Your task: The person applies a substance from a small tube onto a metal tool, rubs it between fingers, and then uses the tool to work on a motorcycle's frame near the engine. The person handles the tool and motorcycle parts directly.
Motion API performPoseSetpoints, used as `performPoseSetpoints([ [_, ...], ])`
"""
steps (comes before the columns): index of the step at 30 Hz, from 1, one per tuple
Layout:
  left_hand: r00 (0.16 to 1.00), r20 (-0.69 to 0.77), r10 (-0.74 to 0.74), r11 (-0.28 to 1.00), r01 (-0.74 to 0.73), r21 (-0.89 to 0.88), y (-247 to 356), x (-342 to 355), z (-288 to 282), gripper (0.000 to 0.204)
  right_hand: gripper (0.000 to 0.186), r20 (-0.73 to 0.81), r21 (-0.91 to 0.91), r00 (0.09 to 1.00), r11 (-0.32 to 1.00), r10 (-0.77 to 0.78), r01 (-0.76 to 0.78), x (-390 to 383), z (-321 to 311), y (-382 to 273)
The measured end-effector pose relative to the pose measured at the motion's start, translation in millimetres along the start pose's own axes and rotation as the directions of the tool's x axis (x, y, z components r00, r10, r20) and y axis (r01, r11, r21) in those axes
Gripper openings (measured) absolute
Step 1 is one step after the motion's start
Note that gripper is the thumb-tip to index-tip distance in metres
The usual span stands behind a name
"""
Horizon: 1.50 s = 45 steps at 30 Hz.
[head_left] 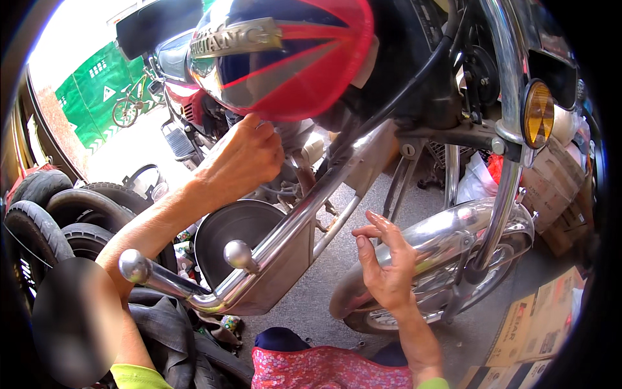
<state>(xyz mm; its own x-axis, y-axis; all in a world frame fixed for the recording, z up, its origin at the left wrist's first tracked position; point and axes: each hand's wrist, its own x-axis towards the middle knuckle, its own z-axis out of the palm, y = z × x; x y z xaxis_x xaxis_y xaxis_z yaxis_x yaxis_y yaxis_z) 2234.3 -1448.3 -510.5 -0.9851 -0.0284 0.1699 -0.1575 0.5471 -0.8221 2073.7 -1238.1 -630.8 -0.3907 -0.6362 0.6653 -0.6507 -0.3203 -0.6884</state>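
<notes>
A motorcycle fills the view, with a red and dark blue fuel tank at the top. My left hand reaches up under the tank into the engine area, fingers bent; what it grips is hidden. My right hand hovers with fingers spread and empty, beside the chrome front fender and the front wheel. A chrome crash bar with ball ends runs between my two hands.
A stack of black tyres lies at the left. Cardboard boxes sit at the lower right, more behind the fork. An amber indicator lamp juts out at right. A bicycle stands outside by a green wall.
</notes>
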Motion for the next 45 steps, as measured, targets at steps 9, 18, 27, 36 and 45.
performPoseSetpoints([
  [9,0.995,0.085,0.044,0.998,-0.047,0.036,16,24,-17,0.003,0.036,0.021,0.076,0.998,0.995,0.064,-0.066,-2,-4,10],
  [18,0.993,0.08,0.088,0.995,-0.091,0.034,7,25,-2,0.013,0.036,0.008,0.096,1.0,0.995,0.004,-0.005,-4,-7,13],
  [27,0.997,0.042,0.062,0.997,-0.061,-0.04,12,18,-3,0.016,0.036,0.022,0.084,1.0,0.996,0.011,-0.013,-6,-8,15],
  [36,0.99,0.133,0.041,0.999,-0.037,-0.038,9,31,-2,0.014,0.037,0.016,0.079,0.999,0.996,-0.03,0.028,-5,-6,12],
  [45,0.979,0.185,0.085,0.987,-0.057,-0.151,4,-18,35,0.01,0.038,0.047,0.038,0.99,0.991,-0.131,0.129,0,-9,16],
])
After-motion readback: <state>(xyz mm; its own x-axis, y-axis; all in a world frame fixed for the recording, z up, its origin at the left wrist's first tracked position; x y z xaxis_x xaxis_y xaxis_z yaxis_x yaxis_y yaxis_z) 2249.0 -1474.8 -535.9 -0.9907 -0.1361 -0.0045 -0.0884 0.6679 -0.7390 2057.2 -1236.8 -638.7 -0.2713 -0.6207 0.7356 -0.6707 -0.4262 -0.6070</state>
